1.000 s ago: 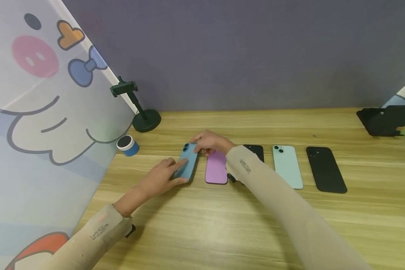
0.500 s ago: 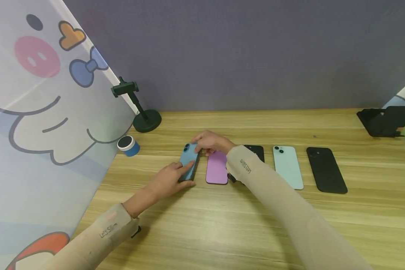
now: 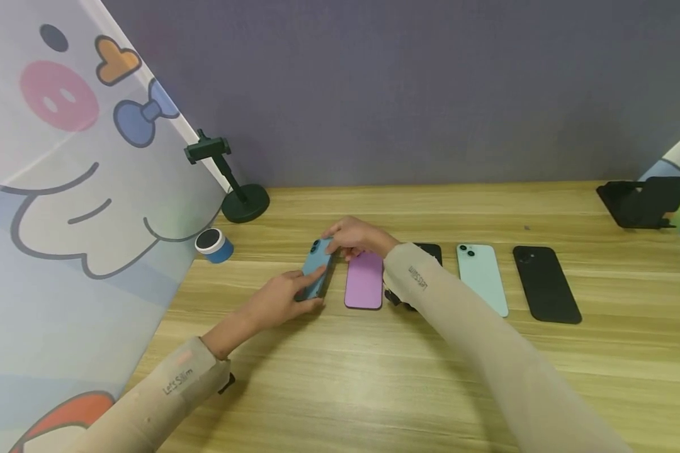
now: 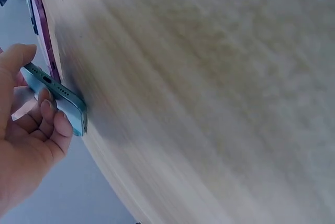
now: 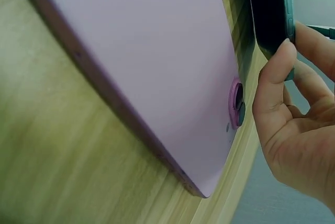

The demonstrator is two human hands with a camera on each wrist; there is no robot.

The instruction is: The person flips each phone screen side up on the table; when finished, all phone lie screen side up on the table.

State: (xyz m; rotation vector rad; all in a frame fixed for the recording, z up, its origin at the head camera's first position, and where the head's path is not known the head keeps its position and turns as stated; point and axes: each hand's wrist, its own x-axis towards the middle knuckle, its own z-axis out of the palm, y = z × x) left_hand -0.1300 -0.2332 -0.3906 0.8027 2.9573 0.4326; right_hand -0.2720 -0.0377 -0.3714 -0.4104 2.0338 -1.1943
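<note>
Left hand (image 3: 279, 302) now farther across blue phone (image 3: 317, 258)

The light-blue smartphone (image 3: 315, 260) has two round camera lenses (image 3: 315, 246) at the top of its back and a dark screen (image 5: 268, 9) on its front. It is held tilted, right edge up, at the wooden table (image 3: 340, 384).

On the table (image 3: 340, 390), a dark green stand (image 3: 233, 182) is set far left, a blue-and-white tub (image 3: 215, 246) is placed slightly nearer, and a black bracket (image 3: 651, 204) is seen far right
</note>
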